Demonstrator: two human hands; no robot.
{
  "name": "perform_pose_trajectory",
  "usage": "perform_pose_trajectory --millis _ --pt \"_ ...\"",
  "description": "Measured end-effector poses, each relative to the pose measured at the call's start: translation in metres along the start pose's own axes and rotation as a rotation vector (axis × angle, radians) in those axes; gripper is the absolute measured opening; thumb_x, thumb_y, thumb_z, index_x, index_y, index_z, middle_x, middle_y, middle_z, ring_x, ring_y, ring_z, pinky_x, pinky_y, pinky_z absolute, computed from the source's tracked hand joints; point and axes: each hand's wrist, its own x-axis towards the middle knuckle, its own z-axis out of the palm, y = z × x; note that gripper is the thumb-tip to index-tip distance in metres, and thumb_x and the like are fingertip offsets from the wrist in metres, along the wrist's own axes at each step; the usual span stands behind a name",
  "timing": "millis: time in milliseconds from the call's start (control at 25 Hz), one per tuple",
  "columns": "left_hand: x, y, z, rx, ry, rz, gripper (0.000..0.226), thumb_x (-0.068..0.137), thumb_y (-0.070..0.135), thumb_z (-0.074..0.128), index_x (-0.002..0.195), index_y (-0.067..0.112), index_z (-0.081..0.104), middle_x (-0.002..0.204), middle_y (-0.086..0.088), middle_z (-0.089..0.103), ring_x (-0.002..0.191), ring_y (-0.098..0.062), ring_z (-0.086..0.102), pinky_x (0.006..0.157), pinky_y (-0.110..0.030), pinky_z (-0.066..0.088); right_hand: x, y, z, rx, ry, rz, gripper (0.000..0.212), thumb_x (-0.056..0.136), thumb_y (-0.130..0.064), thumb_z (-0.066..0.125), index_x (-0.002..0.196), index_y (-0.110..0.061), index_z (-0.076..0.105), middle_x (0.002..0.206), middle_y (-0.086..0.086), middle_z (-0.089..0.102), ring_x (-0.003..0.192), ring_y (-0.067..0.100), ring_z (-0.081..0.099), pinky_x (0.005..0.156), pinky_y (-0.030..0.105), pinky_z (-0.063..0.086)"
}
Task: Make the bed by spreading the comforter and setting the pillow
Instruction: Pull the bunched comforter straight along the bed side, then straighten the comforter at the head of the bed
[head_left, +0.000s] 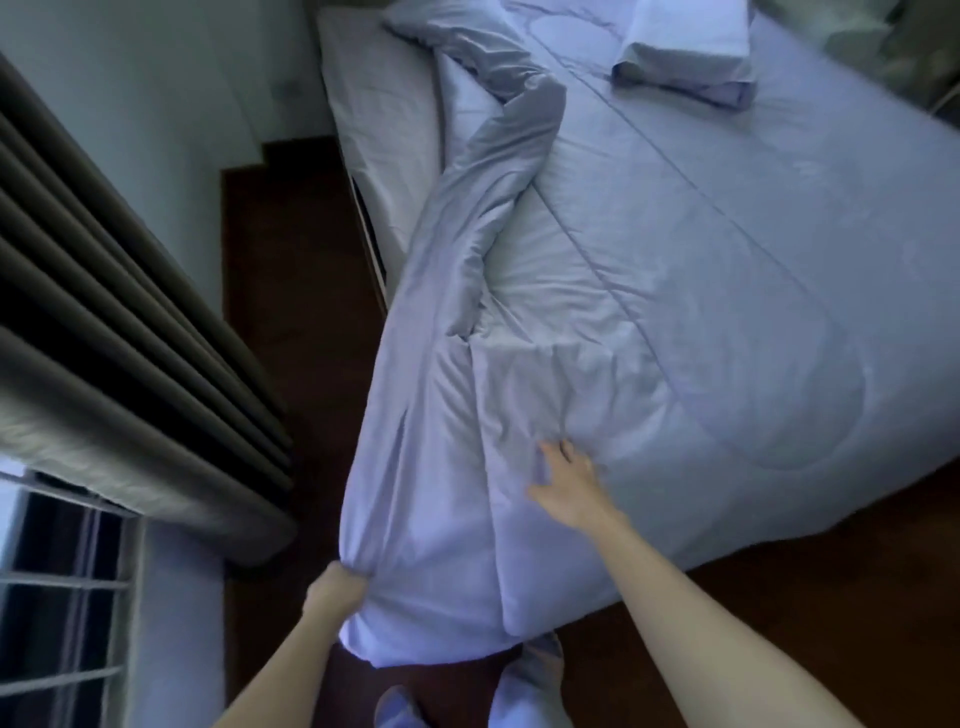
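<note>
Pale blue quilted comforter (675, 312), one edge twisted
Corner is gripped by left hand (335, 590); right hand (569, 491) is laid flat on top.

Both forearms (727, 618) bare right up to the frame's edge, the left hand (337, 590) and right hand (569, 488) uncovered too, and down below a pair of loose, pale lilac trouser legs (530, 683), softly creased.

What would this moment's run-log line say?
left hand: grips comforter corner | right hand: rests on comforter | comforter: one long edge rolled, sheet exposed | pillow: at far end
</note>
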Motion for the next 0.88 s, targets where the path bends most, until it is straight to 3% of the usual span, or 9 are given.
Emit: perform_pose_trajectory --millis 120,280,400,440,480,560,680,880 --pt "-0.014 0.065 -0.023 -0.050 -0.039 0.201 0.053 0.093 0.025 0.048 0.142 0.008 0.036 0.133 -0.018 0.054 0.120 -0.036 0.053 0.100 -0.038 0.045 -0.012 -0.005 0.017 -0.017 -0.134 0.006 0.080 0.086 -0.032 0.060 0.151 -0.022 0.015 0.161 0.005 0.005 0.147 0.027 0.008 0.117 0.045 0.021" --pt "-0.056 0.157 -0.071 -0.074 -0.108 0.530 0.048 0.095 0.025 0.047 0.142 0.018 0.037 0.133 -0.008 0.055 0.109 -0.021 0.055 0.086 -0.028 0.044 -0.013 -0.019 -0.004 0.169 -0.071 -0.017 0.068 0.087 -0.017 0.060 0.147 -0.011 0.028 0.152 0.012 0.032 0.134 0.023 0.038 0.109 0.030 0.032" --pt "-0.081 0.204 -0.119 -0.016 -0.046 0.621 0.039 0.095 0.026 0.046 0.133 0.017 0.051 0.132 -0.006 0.056 0.116 -0.020 0.054 0.088 -0.026 0.043 -0.001 -0.051 -0.049 0.436 0.076 -0.002 0.055 0.090 -0.014 0.059 0.142 -0.015 0.040 0.127 0.013 0.058 0.092 0.017 0.057 0.082 0.023 0.047" --pt "-0.087 0.217 -0.137 -0.030 0.012 0.666 0.035 0.095 0.024 0.047 0.128 0.015 0.057 0.130 -0.007 0.058 0.117 -0.021 0.055 0.091 -0.027 0.045 0.003 -0.066 -0.067 0.526 0.165 -0.030 0.049 0.090 -0.013 0.058 0.138 -0.016 0.046 0.121 0.010 0.062 0.090 0.017 0.060 0.074 0.015 0.046" --pt "-0.091 0.228 -0.155 -0.064 0.079 0.713 0.031 0.095 0.021 0.047 0.121 0.013 0.062 0.126 -0.008 0.061 0.115 -0.021 0.057 0.093 -0.029 0.047 0.008 -0.082 -0.086 0.645 0.258 -0.070 0.044 0.090 -0.011 0.058 0.133 -0.016 0.052 0.121 0.008 0.063 0.096 0.017 0.061 0.074 0.013 0.042" --pt "-0.100 0.247 -0.193 -0.208 0.163 0.786 0.023 0.095 0.015 0.048 0.110 0.010 0.065 0.115 -0.009 0.068 0.102 -0.021 0.064 0.084 -0.030 0.051 0.013 -0.120 -0.122 0.922 0.358 -0.179 0.034 0.089 -0.007 0.057 0.121 -0.017 0.061 0.121 0.004 0.066 0.106 0.016 0.061 0.085 0.020 0.043" --pt "-0.100 0.264 -0.249 -0.437 0.117 0.841 0.018 0.096 0.012 0.046 0.102 0.012 0.063 0.102 -0.006 0.070 0.083 -0.016 0.065 0.066 -0.023 0.047 0.022 -0.179 -0.162 1.204 0.342 -0.310 0.028 0.089 -0.006 0.055 0.109 -0.021 0.067 0.113 0.000 0.069 0.098 0.016 0.064 0.082 0.035 0.050" --pt "-0.074 0.285 -0.355 -0.550 0.064 0.950 0.019 0.099 0.011 0.043 0.100 0.017 0.061 0.092 0.003 0.066 0.079 -0.010 0.063 0.070 -0.024 0.046 0.063 -0.275 -0.211 1.455 0.383 -0.429 0.020 0.092 -0.013 0.055 0.102 -0.023 0.067 0.109 0.000 0.069 0.095 0.017 0.066 0.074 0.031 0.049"
